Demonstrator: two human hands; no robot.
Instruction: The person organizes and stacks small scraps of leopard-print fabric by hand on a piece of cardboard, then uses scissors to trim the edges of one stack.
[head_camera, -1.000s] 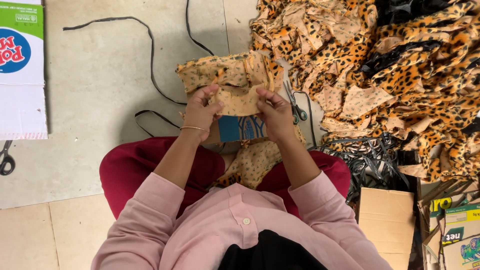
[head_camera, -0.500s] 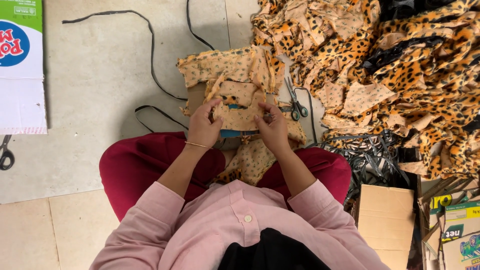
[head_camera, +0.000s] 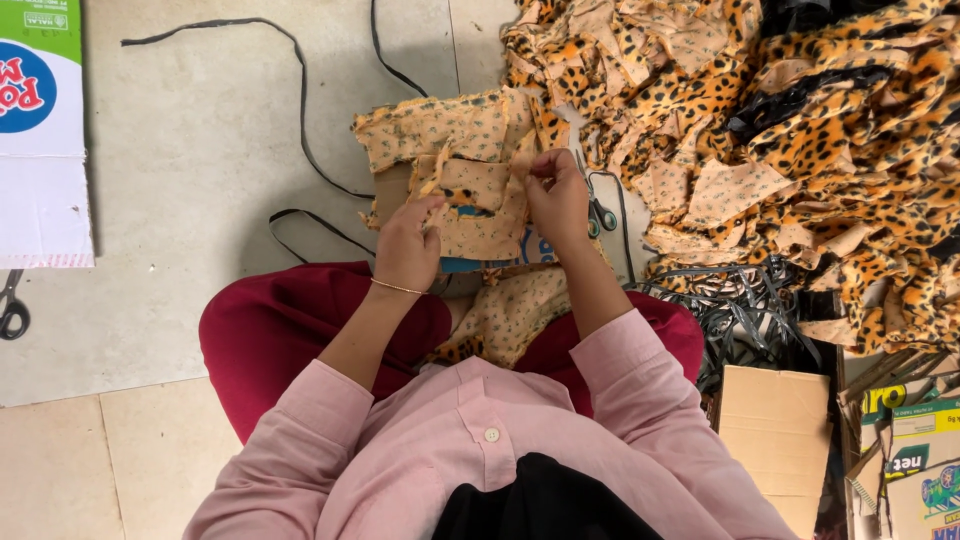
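Note:
I sit on the floor in red trousers and a pink shirt. A tan fabric piece with small green specks (head_camera: 478, 205) lies on a cardboard piece (head_camera: 392, 190) in front of my knees. My left hand (head_camera: 408, 243), with a thin bangle at the wrist, pinches the fabric's left edge. My right hand (head_camera: 557, 195) pinches its upper right corner. More of the same tan fabric (head_camera: 440, 125) lies just beyond, and another piece (head_camera: 510, 315) rests in my lap.
A big heap of leopard-print fabric scraps (head_camera: 790, 130) fills the right side. Scissors (head_camera: 602, 212) lie beside my right hand. Black straps (head_camera: 300, 150) trail over the floor. A printed carton (head_camera: 40, 130) lies at left, second scissors (head_camera: 12, 312) below it, cardboard boxes (head_camera: 780, 430) at lower right.
The fabric piece was held up between both hands a second ago; it now lies flatter on the cardboard. My right hand has shifted up to its top right corner.

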